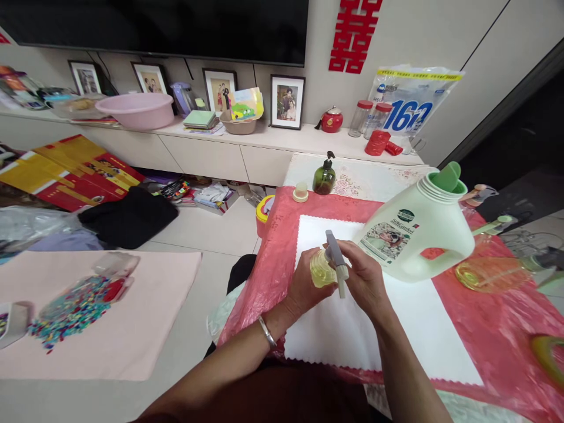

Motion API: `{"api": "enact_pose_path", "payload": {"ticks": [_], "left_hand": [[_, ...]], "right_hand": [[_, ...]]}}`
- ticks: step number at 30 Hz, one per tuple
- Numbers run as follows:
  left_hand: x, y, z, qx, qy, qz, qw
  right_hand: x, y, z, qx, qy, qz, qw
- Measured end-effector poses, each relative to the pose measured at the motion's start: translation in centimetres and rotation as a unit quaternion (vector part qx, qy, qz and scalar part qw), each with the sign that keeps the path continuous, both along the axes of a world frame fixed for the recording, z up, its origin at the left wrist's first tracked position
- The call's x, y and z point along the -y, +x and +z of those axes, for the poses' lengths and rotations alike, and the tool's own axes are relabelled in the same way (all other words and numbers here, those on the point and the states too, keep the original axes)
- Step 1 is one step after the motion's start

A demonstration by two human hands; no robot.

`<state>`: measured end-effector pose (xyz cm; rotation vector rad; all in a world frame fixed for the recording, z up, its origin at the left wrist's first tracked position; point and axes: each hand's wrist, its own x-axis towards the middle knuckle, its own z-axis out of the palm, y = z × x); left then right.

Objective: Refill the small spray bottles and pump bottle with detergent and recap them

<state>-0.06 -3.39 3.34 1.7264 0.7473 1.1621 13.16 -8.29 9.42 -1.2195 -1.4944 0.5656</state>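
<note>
My left hand is wrapped round a small clear bottle of yellowish liquid, held above a white cloth. My right hand pinches the bottle's grey pump top, which sits on the bottle's neck. Just to the right lies a large white jug with a green cap, tipped on its side on the red plastic sheet covering the table.
A dark green pump bottle and a small pale lid stand at the table's far edge. A yellowish glass dish sits to the right. On the floor at left, a pink mat bears colourful beads and containers.
</note>
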Motion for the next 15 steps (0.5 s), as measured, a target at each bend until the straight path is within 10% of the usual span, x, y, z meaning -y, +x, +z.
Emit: {"api": "enact_pose_path", "payload": {"ticks": [15], "left_hand": [[0.3, 0.1, -0.6, -0.030, -0.048, 0.042, 0.998]], "right_hand": [[0.0, -1.9, -2.4, -0.056, 0.032, -0.066, 0.996]]}}
